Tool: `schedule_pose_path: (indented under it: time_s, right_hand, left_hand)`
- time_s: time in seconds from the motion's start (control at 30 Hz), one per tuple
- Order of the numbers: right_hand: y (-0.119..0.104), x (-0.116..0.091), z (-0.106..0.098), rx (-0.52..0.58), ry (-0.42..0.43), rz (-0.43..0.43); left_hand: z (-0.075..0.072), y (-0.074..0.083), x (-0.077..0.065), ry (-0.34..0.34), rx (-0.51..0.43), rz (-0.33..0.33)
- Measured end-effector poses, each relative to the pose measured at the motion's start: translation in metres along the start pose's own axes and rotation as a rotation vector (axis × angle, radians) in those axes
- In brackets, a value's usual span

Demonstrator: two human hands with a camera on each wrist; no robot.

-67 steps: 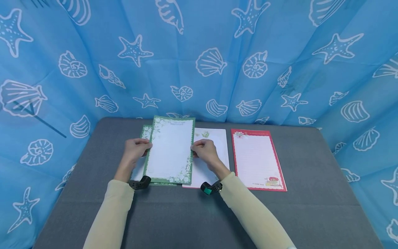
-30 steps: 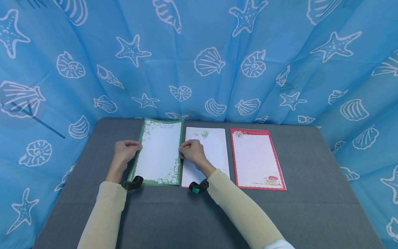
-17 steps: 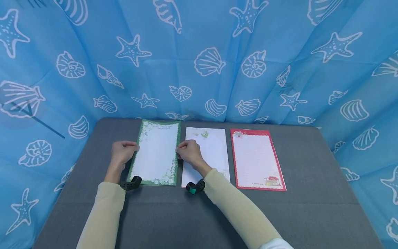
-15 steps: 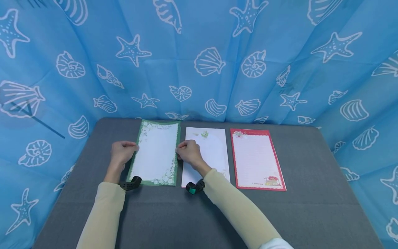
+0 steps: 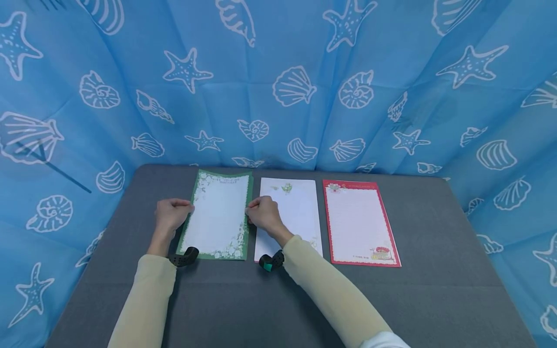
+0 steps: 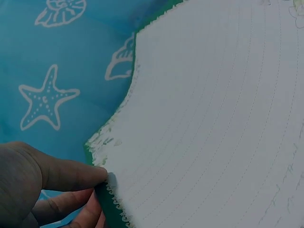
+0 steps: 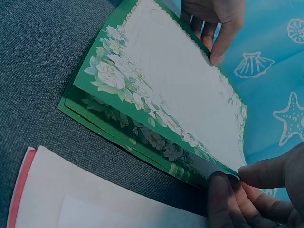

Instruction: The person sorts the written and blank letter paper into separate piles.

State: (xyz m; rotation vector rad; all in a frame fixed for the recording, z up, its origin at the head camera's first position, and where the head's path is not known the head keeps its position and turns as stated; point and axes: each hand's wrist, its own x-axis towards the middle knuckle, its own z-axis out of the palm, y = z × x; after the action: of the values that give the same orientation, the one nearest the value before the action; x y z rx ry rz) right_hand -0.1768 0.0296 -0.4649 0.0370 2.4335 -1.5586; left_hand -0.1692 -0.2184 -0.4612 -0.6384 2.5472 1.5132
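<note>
A sheet of letter paper (image 5: 219,212) with a green floral border is held by its two long sides. My left hand (image 5: 171,216) pinches the left edge between thumb and fingers, and my right hand (image 5: 265,214) pinches the right edge. In the right wrist view the sheet is raised and slightly bent over a green-bordered stack (image 7: 159,142) of matching paper, with a dark gap between them. From the head view the sheet covers nearly all of that stack. Faint dotted lines on the sheet show in the left wrist view.
Right of the green paper lies a white stack (image 5: 296,212) with a small green print and a reddish edge beneath; my right hand and wrist partly overlap it. Farther right is red-bordered paper (image 5: 357,222). A grey cloth (image 5: 243,304) covers the table; a blue shell-print curtain (image 5: 270,106) stands behind.
Both hands have carried the green-bordered sheet left, from partly over the white stack to above the green stack. Over the last half second its far edge has dipped slightly.
</note>
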Motion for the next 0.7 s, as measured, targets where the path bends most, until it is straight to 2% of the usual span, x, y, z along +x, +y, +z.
schedule_pose_path:
  time_s: [0.7]
  right_hand:
    - [-0.0002,0.0027,0.0029,-0.107,0.019,-0.002]
  left_hand:
    - [0.0043,-0.0054,0.0008,0.051,0.012,0.034]
